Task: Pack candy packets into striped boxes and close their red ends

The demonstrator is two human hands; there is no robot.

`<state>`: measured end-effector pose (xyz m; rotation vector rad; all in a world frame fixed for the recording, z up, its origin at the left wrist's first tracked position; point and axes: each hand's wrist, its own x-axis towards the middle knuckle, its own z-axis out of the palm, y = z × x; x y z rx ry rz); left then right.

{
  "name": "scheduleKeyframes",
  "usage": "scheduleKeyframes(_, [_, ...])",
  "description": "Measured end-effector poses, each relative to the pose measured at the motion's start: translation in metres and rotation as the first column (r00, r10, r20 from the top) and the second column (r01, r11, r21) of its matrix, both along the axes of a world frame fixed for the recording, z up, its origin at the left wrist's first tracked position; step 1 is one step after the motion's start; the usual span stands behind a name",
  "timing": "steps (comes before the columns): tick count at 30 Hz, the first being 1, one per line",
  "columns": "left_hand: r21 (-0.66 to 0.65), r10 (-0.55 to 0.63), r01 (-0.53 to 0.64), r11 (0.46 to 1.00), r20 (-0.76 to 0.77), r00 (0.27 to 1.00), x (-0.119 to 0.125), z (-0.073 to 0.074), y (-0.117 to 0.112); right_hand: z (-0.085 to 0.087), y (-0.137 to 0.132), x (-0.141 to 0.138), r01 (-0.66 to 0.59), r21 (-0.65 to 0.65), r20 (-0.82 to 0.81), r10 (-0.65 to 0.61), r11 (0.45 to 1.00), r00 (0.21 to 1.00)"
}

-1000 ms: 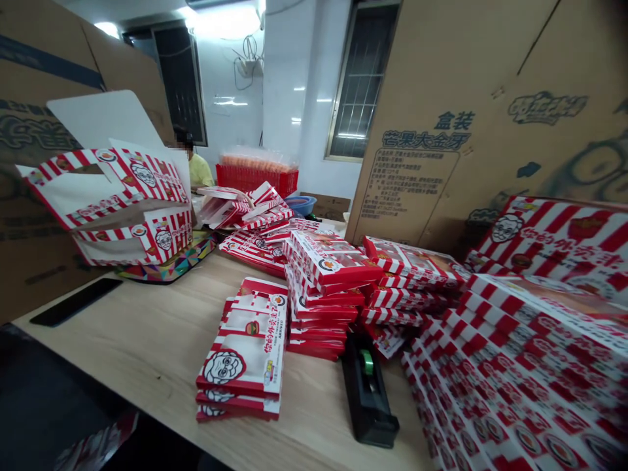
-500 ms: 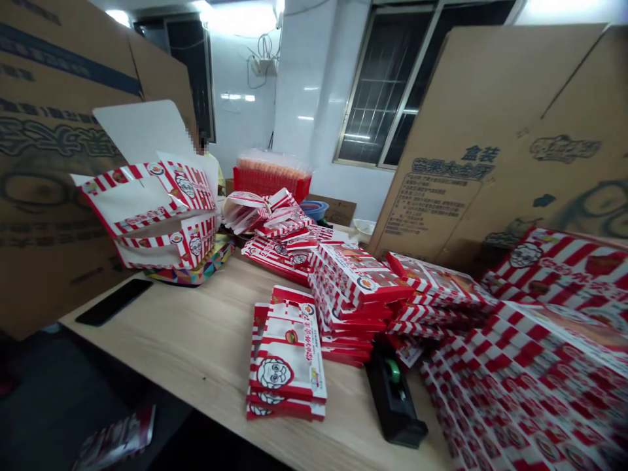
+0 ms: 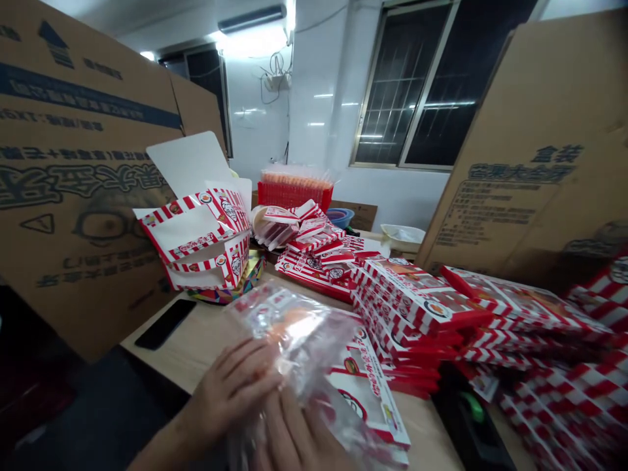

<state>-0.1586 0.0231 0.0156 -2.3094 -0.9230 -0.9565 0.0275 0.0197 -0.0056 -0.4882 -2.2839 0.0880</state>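
Observation:
A clear plastic bag [image 3: 314,333] with something orange inside lies in front of me, above the table's front edge. My left hand [image 3: 235,389] grips its near left side, fingers bent together on the film. My right hand [image 3: 294,435] is closed on the near edge of the bag, its fingers close to the left ones and partly blurred. Behind and under the bag's right side is a small pile of flat red-and-white printed boxes [image 3: 375,392], partly covered by the film.
Stacked striped boxes [image 3: 417,294] stand on the right, with a black tape dispenser [image 3: 473,432] in front. An open carton [image 3: 201,242] and a phone [image 3: 165,324] are on the left. A red basket [image 3: 294,193] of packed orange items stands behind. Large cardboard boxes [image 3: 88,183] flank the table.
Both my hands have come into view with the plastic bag, over the pile of flat boxes. The view has turned left, so the table's things appear further right.

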Motion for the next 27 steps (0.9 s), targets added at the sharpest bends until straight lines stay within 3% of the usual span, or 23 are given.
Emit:
scheduleKeyframes(3, [-0.15, 0.051, -0.058, 0.987, -0.055, 0.997, -0.048, -0.058, 0.022, -0.029, 0.023, -0.044, 0.112, 0.078, 0.118, -0.121, 0.991, 0.986])
scheduleKeyframes(6, [-0.339, 0.089, -0.156, 0.928, -0.205, 0.975, -0.075, -0.112, 0.042, -0.078, 0.028, -0.077, 0.271, 0.061, 0.254, -0.277, 0.961, 0.927])
scheduleKeyframes(7, [-0.406, 0.084, -0.19, 0.894, -0.264, 0.961, -0.078, -0.124, 0.049, -0.094, 0.025, -0.082, 0.298, 0.051, 0.251, -0.301, 0.953, 0.92])
scheduleKeyframes(9, [-0.494, 0.087, -0.253, 0.832, -0.335, 0.938, -0.079, -0.136, 0.065, -0.118, 0.014, -0.084, 0.227, 0.049, 0.206, -0.232, 0.973, 0.951])
scheduleKeyframes(10, [-0.52, 0.094, -0.276, 0.809, -0.349, 0.932, -0.078, -0.137, 0.073, -0.123, 0.007, -0.079, 0.176, 0.051, 0.158, -0.182, 0.983, 0.97])
scheduleKeyframes(12, [-0.55, 0.128, -0.314, 0.774, -0.35, 0.928, -0.073, -0.132, 0.087, -0.118, -0.004, -0.056, 0.13, 0.048, 0.019, -0.131, 0.99, 0.991])
scheduleKeyframes(14, [-0.585, 0.178, -0.361, 0.726, -0.348, 0.921, -0.071, -0.123, 0.096, -0.095, -0.006, -0.017, 0.211, 0.001, -0.121, -0.209, 0.978, 0.97])
scheduleKeyframes(16, [-0.623, 0.228, -0.4, 0.672, -0.34, 0.912, -0.07, -0.111, 0.101, -0.065, 0.004, 0.031, 0.307, -0.125, -0.089, -0.319, 0.943, 0.944])
scheduleKeyframes(19, [-0.673, 0.277, -0.417, 0.612, -0.311, 0.909, -0.064, -0.095, 0.113, -0.036, 0.032, 0.092, 0.52, -0.266, -0.12, -0.563, 0.812, 0.817])
scheduleKeyframes(21, [-0.703, 0.294, -0.407, 0.584, -0.284, 0.913, -0.053, -0.088, 0.128, -0.034, 0.05, 0.112, 0.606, -0.502, -0.07, -0.727, 0.617, 0.683])
scheduleKeyframes(23, [-0.737, 0.318, -0.393, 0.55, -0.25, 0.915, -0.038, -0.086, 0.147, -0.042, 0.061, 0.117, 0.554, -0.691, 0.022, -0.753, 0.464, 0.658])
scheduleKeyframes(25, [-0.77, 0.355, -0.368, 0.521, -0.197, 0.914, -0.022, -0.085, 0.163, -0.054, 0.065, 0.114, 0.468, -0.791, 0.058, -0.713, 0.395, 0.699])
scheduleKeyframes(27, [-0.796, 0.397, -0.316, 0.516, -0.105, 0.912, -0.009, -0.083, 0.175, -0.061, 0.063, 0.112, 0.4, -0.838, 0.032, -0.698, 0.371, 0.715])
